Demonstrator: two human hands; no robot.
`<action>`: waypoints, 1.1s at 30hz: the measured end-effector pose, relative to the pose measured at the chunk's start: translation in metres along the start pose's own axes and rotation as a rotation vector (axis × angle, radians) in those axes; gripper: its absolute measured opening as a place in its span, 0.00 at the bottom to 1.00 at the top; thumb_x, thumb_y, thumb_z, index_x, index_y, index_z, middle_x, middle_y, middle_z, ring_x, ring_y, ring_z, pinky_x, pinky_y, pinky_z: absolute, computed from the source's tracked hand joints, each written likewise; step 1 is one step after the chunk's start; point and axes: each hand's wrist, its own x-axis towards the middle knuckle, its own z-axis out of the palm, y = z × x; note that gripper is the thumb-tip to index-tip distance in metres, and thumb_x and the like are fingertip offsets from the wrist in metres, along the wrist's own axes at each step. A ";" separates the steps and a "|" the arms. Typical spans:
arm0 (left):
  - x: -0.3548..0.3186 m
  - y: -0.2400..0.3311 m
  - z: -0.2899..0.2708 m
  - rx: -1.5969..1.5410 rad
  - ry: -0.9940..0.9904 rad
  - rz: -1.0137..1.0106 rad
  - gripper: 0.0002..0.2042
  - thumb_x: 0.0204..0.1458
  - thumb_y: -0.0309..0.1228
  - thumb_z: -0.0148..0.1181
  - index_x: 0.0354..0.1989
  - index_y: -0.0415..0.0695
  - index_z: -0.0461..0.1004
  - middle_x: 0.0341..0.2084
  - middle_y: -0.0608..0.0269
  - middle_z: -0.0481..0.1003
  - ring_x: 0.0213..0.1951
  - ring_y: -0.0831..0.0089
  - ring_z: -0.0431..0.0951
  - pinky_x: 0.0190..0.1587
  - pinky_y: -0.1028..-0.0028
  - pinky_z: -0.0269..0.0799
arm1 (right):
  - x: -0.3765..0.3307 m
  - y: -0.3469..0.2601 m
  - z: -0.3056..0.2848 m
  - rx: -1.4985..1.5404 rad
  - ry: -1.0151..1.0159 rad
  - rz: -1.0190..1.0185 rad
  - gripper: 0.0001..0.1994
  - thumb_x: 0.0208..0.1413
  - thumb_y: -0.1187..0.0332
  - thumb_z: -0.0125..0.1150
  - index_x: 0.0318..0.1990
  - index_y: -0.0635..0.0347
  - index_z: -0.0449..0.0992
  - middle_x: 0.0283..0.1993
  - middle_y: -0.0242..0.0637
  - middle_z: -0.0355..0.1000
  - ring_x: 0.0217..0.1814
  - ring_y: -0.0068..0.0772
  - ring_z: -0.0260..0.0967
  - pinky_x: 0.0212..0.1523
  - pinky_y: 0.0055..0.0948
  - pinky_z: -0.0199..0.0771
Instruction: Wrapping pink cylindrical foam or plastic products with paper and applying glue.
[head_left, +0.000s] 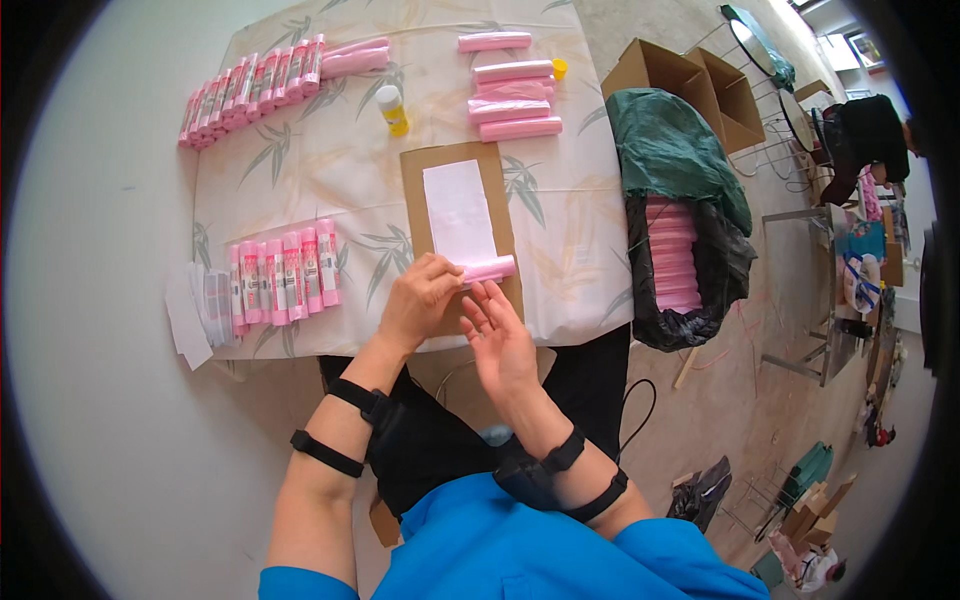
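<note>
A pink roll of plastic bags point(490, 270) lies across the near end of a white paper sheet point(458, 205), on a brown cardboard piece point(412, 190). My left hand point(422, 293) pinches the roll's left end, fingers together. Palm up, my right hand point(500, 345) has its fingers spread, with the tips just under the roll; whether they touch it I cannot tell. Beyond the cardboard stands a glue bottle point(393, 112) with yellow contents and a white top. Several unlabelled pink rolls point(515, 128) lie at the far right of the table, beside a yellow cap point(560, 69).
Labelled pink rolls lie in a far-left row point(250, 90) and a near-left group point(290, 275), next to paper labels point(185, 315). Right of the patterned tablecloth point(570, 240), a black bag point(715, 295) holds more pink rolls. Cardboard boxes point(735, 95) and a person point(868, 135) are farther right.
</note>
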 end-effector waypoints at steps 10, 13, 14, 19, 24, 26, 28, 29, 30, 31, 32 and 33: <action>0.047 -0.036 -0.012 -0.619 -0.363 -0.579 0.04 0.42 0.17 0.67 0.28 0.35 0.80 0.28 0.61 0.77 0.28 0.75 0.78 0.32 0.74 0.75 | 0.025 -0.033 -0.016 -1.635 -0.486 -1.349 0.14 0.47 0.84 0.58 0.43 0.67 0.77 0.46 0.43 0.73 0.47 0.42 0.73 0.44 0.34 0.76; 0.045 -0.038 -0.009 -0.625 -0.352 -0.578 0.04 0.42 0.17 0.68 0.27 0.35 0.80 0.27 0.61 0.76 0.27 0.75 0.77 0.30 0.74 0.74 | 0.040 -0.040 -0.009 -1.750 -0.601 -1.490 0.17 0.42 0.83 0.59 0.45 0.70 0.77 0.47 0.45 0.73 0.48 0.47 0.71 0.47 0.38 0.75; 0.044 -0.038 -0.008 -0.604 -0.331 -0.562 0.04 0.41 0.17 0.68 0.26 0.35 0.80 0.27 0.61 0.75 0.25 0.75 0.77 0.29 0.74 0.73 | 0.043 -0.040 -0.007 -1.813 -0.594 -1.540 0.18 0.42 0.82 0.58 0.45 0.71 0.77 0.47 0.45 0.73 0.49 0.47 0.71 0.48 0.38 0.74; 0.053 -0.044 -0.008 -0.502 -0.339 -0.554 0.06 0.38 0.20 0.71 0.26 0.38 0.82 0.29 0.61 0.73 0.30 0.69 0.75 0.34 0.71 0.72 | 0.062 -0.040 -0.005 -1.945 -0.571 -1.662 0.19 0.43 0.77 0.56 0.46 0.74 0.76 0.50 0.45 0.71 0.54 0.44 0.69 0.55 0.39 0.71; 0.063 -0.047 -0.015 -0.254 -0.400 -0.435 0.07 0.37 0.26 0.72 0.27 0.42 0.83 0.31 0.60 0.71 0.38 0.62 0.72 0.42 0.68 0.70 | 0.070 -0.039 0.003 -1.952 -0.534 -1.731 0.19 0.42 0.75 0.57 0.45 0.74 0.76 0.49 0.45 0.71 0.52 0.43 0.69 0.56 0.41 0.68; 0.066 -0.049 -0.016 -0.205 -0.432 -0.471 0.04 0.39 0.29 0.70 0.25 0.44 0.83 0.32 0.60 0.72 0.40 0.63 0.72 0.44 0.66 0.69 | 0.074 -0.036 0.008 -1.961 -0.521 -1.731 0.19 0.42 0.74 0.57 0.44 0.74 0.76 0.49 0.45 0.71 0.52 0.43 0.69 0.56 0.41 0.68; 0.061 -0.045 -0.013 -0.055 -0.330 -0.397 0.05 0.39 0.28 0.69 0.27 0.44 0.83 0.33 0.60 0.72 0.40 0.63 0.72 0.45 0.65 0.69 | 0.077 -0.036 0.010 -1.966 -0.511 -1.738 0.18 0.42 0.74 0.57 0.44 0.74 0.75 0.48 0.45 0.71 0.51 0.43 0.69 0.56 0.42 0.68; 0.059 -0.040 -0.011 0.091 -0.224 -0.322 0.07 0.40 0.28 0.68 0.29 0.44 0.83 0.34 0.60 0.72 0.41 0.62 0.72 0.46 0.64 0.69 | 0.079 -0.038 0.008 -1.967 -0.515 -1.712 0.18 0.42 0.74 0.57 0.43 0.73 0.75 0.48 0.45 0.71 0.51 0.43 0.69 0.56 0.41 0.68; 0.053 -0.031 -0.008 0.092 -0.219 -0.314 0.07 0.40 0.28 0.68 0.29 0.44 0.83 0.34 0.60 0.72 0.41 0.62 0.72 0.46 0.64 0.69 | 0.081 -0.040 0.007 -1.967 -0.520 -1.686 0.17 0.43 0.74 0.57 0.43 0.73 0.75 0.47 0.45 0.71 0.51 0.44 0.69 0.56 0.41 0.68; 0.044 -0.018 -0.010 0.205 -0.100 -0.237 0.09 0.40 0.27 0.66 0.32 0.43 0.81 0.35 0.60 0.72 0.43 0.62 0.72 0.47 0.64 0.68 | 0.082 -0.038 0.009 -1.958 -0.522 -1.698 0.17 0.43 0.74 0.57 0.43 0.73 0.75 0.47 0.45 0.71 0.51 0.44 0.69 0.56 0.41 0.68; 0.036 -0.007 -0.006 0.303 0.019 -0.155 0.12 0.40 0.26 0.64 0.36 0.42 0.79 0.36 0.60 0.73 0.44 0.62 0.72 0.49 0.63 0.68 | 0.082 -0.038 0.007 -1.969 -0.517 -1.706 0.17 0.43 0.74 0.57 0.43 0.73 0.75 0.47 0.45 0.71 0.51 0.44 0.68 0.55 0.41 0.68; 0.029 0.000 -0.002 0.306 0.024 -0.152 0.12 0.40 0.26 0.64 0.36 0.42 0.79 0.36 0.60 0.73 0.44 0.62 0.72 0.49 0.63 0.68 | 0.082 -0.037 0.008 -1.973 -0.519 -1.713 0.17 0.43 0.74 0.57 0.42 0.73 0.75 0.47 0.46 0.71 0.51 0.44 0.68 0.55 0.41 0.68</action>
